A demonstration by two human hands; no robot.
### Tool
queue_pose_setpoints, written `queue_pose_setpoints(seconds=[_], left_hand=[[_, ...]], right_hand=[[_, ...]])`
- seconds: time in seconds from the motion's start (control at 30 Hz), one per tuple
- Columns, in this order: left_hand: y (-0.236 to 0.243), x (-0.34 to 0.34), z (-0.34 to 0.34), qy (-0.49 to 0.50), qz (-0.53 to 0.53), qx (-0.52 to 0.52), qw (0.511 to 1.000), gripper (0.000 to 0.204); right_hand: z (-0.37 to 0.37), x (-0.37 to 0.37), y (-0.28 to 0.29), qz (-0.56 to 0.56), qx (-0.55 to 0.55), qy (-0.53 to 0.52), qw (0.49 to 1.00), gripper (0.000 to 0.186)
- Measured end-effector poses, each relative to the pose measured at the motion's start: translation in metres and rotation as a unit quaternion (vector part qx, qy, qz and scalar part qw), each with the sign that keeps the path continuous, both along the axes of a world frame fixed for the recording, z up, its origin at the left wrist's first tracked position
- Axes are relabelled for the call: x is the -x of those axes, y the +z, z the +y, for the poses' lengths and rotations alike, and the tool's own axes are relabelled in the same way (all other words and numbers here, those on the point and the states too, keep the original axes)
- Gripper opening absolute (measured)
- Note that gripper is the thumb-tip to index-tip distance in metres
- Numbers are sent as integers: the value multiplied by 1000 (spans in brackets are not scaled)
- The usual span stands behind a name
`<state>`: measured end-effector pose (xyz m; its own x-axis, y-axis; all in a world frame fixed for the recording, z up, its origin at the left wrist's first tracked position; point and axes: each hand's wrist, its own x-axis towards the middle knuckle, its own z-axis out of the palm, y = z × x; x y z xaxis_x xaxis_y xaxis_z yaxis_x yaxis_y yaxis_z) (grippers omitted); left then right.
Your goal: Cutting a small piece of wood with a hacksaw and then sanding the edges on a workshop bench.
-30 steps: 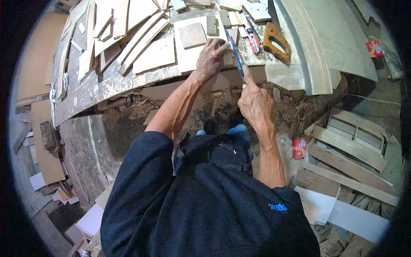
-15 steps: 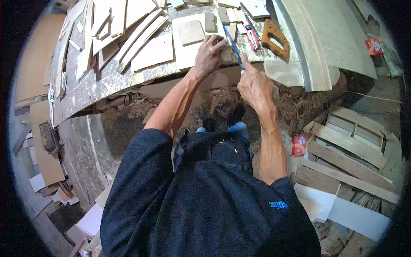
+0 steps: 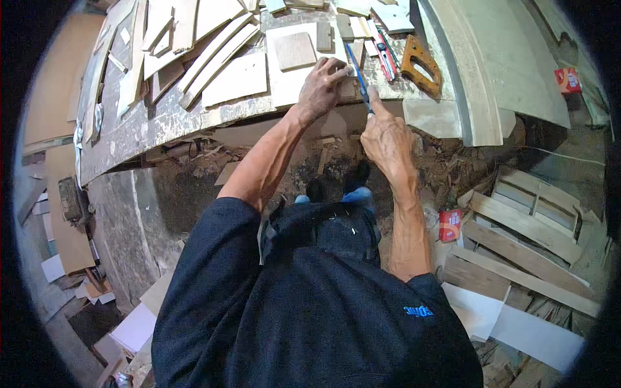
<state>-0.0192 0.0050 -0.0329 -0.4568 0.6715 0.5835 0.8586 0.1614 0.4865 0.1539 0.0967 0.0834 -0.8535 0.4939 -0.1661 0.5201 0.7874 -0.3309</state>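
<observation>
My right hand point(image 3: 388, 137) is closed round the dark handle of a thin blue tool point(image 3: 358, 70) with a long narrow blade. Its index finger lies forward along the tool, which points away from me over the bench edge. Whether this is a saw or a file I cannot make out. Just left of the blade, my left hand point(image 3: 322, 87) curls its fingers over a small wood piece point(image 3: 349, 89) at the bench's front edge, mostly covered by the hand. Beyond my left hand, a square wood block point(image 3: 294, 52) and a smaller grey-brown block point(image 3: 324, 36) lie on a pale board point(image 3: 284, 84).
On the worn bench point(image 3: 155, 132), curved wood strips point(image 3: 217, 55) and boards lie to the left. A red-and-white tool point(image 3: 386, 61) and a wooden saw handle point(image 3: 420, 66) lie to the right. Wood panels point(image 3: 517, 226) and a red box point(image 3: 450, 225) sit at lower right.
The whole view has shifted slightly. The blue tool has drawn a little toward me with my right hand. My left hand keeps its place on the wood piece.
</observation>
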Motion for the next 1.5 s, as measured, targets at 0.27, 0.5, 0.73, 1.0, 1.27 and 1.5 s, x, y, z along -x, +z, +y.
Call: queue_pose_setpoints(seconds=[0.27,0.5,0.73,1.0,1.27,1.5], left_hand=[[2,-6,-1,59,-15,17,998,47],[6,-5,0,57,12,11,998,42],[4,-1,0,42,10,5,999,39],[-1,1,1,31,8,-17,999,39],[2,2,3,30,-5,4,1000,43],[-1,5,2,35,10,13,999,42]], right_hand=[[-5,-3,-38,66,11,-1,998,63],[-16,-28,-33,48,5,-21,999,64],[-9,-11,-32,68,41,-15,997,62],[-2,-9,-46,79,-24,11,997,64],[-5,-7,-36,64,40,-25,997,60],[-3,-16,-51,143,77,-6,987,66]])
